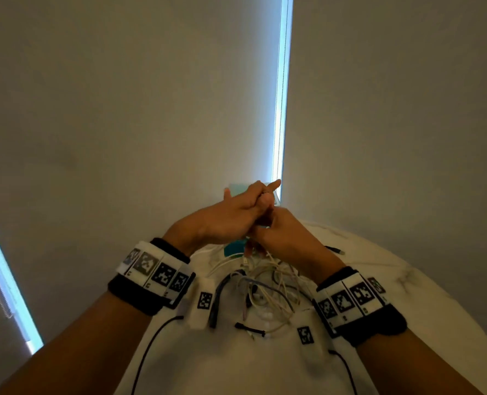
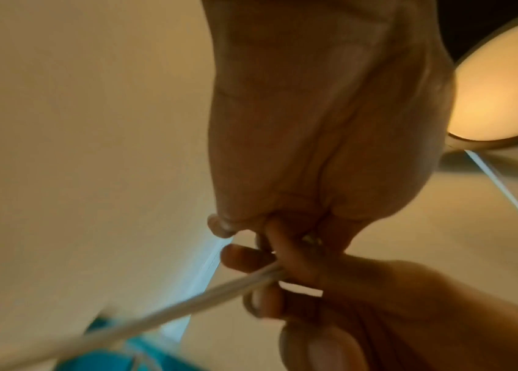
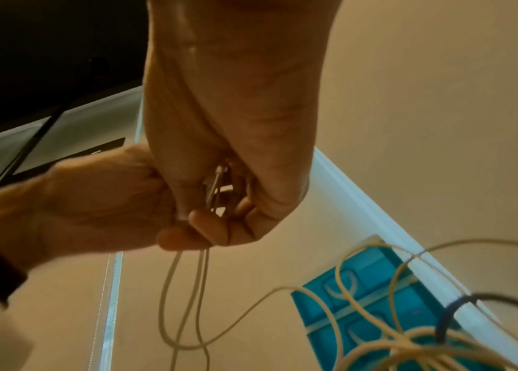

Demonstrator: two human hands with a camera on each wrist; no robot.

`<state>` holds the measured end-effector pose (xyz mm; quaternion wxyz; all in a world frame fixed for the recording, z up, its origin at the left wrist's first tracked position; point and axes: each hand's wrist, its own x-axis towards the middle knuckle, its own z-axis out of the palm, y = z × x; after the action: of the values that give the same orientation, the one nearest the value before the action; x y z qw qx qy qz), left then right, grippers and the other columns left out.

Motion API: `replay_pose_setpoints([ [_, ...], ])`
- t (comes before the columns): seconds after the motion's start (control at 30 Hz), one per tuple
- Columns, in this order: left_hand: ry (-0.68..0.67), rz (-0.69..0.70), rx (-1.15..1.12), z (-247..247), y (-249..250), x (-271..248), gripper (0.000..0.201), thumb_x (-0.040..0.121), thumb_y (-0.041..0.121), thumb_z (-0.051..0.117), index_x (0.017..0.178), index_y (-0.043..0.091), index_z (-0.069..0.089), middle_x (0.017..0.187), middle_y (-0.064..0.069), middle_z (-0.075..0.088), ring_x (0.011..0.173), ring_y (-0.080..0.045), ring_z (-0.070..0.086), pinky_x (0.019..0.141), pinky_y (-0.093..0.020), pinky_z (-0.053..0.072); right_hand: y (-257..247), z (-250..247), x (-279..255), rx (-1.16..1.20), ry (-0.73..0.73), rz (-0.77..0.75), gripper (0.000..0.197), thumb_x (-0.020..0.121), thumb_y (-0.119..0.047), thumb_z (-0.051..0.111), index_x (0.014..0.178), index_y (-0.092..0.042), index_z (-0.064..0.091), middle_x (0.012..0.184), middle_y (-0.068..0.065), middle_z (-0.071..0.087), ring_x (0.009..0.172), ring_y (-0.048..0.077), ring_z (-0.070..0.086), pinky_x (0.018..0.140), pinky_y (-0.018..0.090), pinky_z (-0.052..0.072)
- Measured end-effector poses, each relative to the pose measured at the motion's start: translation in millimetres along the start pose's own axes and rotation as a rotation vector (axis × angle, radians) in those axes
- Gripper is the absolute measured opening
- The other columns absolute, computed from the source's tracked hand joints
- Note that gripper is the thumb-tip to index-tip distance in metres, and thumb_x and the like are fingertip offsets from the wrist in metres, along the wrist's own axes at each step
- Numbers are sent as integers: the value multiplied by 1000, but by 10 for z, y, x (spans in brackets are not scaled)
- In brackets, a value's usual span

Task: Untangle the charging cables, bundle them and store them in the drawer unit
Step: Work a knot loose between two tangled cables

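Note:
Both hands meet in the air above the table. My left hand [image 1: 248,206] and right hand [image 1: 276,229] pinch the same white cable [image 3: 184,301], whose loops hang below the fingers. In the left wrist view the white cable [image 2: 156,311] runs taut from the right hand's fingers [image 2: 270,273] toward the lower left. A metal plug tip [image 3: 216,180] shows inside the right fist. The tangle of white and dark cables [image 1: 262,286] lies on the table under the hands. The teal drawer unit [image 1: 235,248] stands behind it, mostly hidden.
The round white marble table [image 1: 379,266] holds a loose black plug [image 1: 334,249] at the right and short black cable ends [image 1: 249,329] near me. A blind-covered window with a bright gap [image 1: 279,109] is straight ahead. A lit ceiling lamp [image 2: 499,95] hangs above.

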<state>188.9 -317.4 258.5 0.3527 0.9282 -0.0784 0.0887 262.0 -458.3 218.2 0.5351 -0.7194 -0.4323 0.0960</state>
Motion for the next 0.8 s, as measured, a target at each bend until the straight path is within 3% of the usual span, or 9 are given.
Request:
replay_pose_setpoints([
  [0.07, -57, -55, 255, -59, 124, 22, 55, 114, 51, 12, 168, 43, 9, 177, 6, 12, 160, -12, 15, 127, -40, -8, -8, 44, -10, 23, 23, 15, 13, 106, -19, 65, 98, -11, 72, 62, -6, 73, 52, 9, 64, 62, 28, 57],
  [0.13, -48, -74, 353, -203, 160, -1, 58, 114, 50, 6, 170, 36, 8, 178, 3, 2, 163, -14, -9, 123, -50, -28, -53, 77, -2, 11, 92, 9, 21, 107, -30, 65, 92, -17, 73, 63, -7, 73, 52, 7, 63, 61, 25, 56],
  [0.2, 10, -88, 208, -340, 157, -47, 65, 111, 58, 10, 170, 31, 6, 178, 8, 0, 163, -14, -4, 130, -52, -15, -128, 48, 7, -33, 168, -32, 24, 105, -41, 66, 97, -21, 78, 75, -4, 77, 53, 8, 65, 57, 18, 53],
  [0.27, 47, -104, -46, -374, 68, -97, 80, 102, 71, 25, 168, 31, 9, 178, 12, 0, 158, -8, 14, 128, -35, 13, -188, -29, 28, -50, 234, -79, 25, 104, -43, 67, 100, -23, 81, 83, -1, 79, 56, 8, 69, 57, 15, 50],
  [0.33, -58, -94, -90, -316, -68, -182, 78, 92, 74, 46, 158, 34, 36, 171, 10, 28, 146, -3, 35, 113, -19, 32, -243, -124, 50, -54, 290, -112, 24, 103, -44, 69, 101, -24, 82, 85, -3, 78, 60, 6, 70, 62, 19, 50],
  [0.4, -137, -84, 130, -230, -325, -220, 52, 91, 65, 67, 133, 34, 66, 143, 27, 50, 130, -2, 51, 103, -20, 42, -299, -212, 68, -37, 339, -146, 25, 101, -46, 70, 98, -25, 83, 85, -1, 79, 64, 9, 72, 65, 23, 51],
  [0.47, 15, -86, 295, -231, -619, -196, 47, 88, 64, 75, 118, 28, 76, 133, 35, 57, 119, -2, 59, 105, -31, 48, -357, -325, 72, -10, 410, -169, 23, 101, -45, 71, 96, -25, 83, 83, 1, 79, 65, 13, 74, 63, 27, 52],
  [0.63, 444, -304, 359, -480, -1202, -252, 50, 92, 78, 57, 106, 35, 76, 115, 12, 76, 107, -15, 69, 94, -40, 56, -323, -674, 23, 38, 605, -172, 21, 101, -39, 73, 101, -21, 83, 85, 2, 79, 65, 11, 71, 63, 35, 54],
  [0.8, 678, -465, 533, -594, -1412, -434, 48, 87, 81, 62, 88, 34, 76, 95, 5, 69, 89, -19, 64, 73, -33, 51, -183, -778, 10, -49, 732, -122, 28, 100, -48, 72, 105, -23, 82, 90, -3, 78, 72, 11, 70, 68, 38, 59],
])
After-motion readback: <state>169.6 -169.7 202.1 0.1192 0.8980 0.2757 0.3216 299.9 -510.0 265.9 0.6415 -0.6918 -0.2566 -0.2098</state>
